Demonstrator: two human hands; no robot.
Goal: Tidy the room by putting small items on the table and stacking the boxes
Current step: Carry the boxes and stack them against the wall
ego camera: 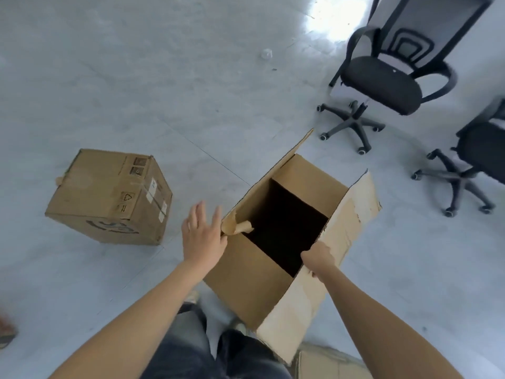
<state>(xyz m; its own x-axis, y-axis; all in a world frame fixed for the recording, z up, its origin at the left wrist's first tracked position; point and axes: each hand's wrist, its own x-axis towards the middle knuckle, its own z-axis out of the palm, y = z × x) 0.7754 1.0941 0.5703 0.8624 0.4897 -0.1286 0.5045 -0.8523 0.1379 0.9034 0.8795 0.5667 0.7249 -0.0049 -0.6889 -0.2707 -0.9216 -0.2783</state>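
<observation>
A large open cardboard box [251, 274] is tilted in front of me, its dark inside showing and its flaps standing out. My right hand [318, 259] grips the near edge of its right flap, fingers curled over the cardboard. My left hand [203, 237] is spread with straight fingers just left of the box's torn left flap, beside it or barely touching. A smaller closed cardboard box [109, 198] with labels and tape sits tilted on the floor to the left.
Two black office chairs stand on the right: one [382, 83] at the back, another [475, 162] at the frame's edge. More cardboard [328, 362] lies by my feet. The pale grey floor [164, 77] stretches ahead. A small clear object [266, 53] lies far off.
</observation>
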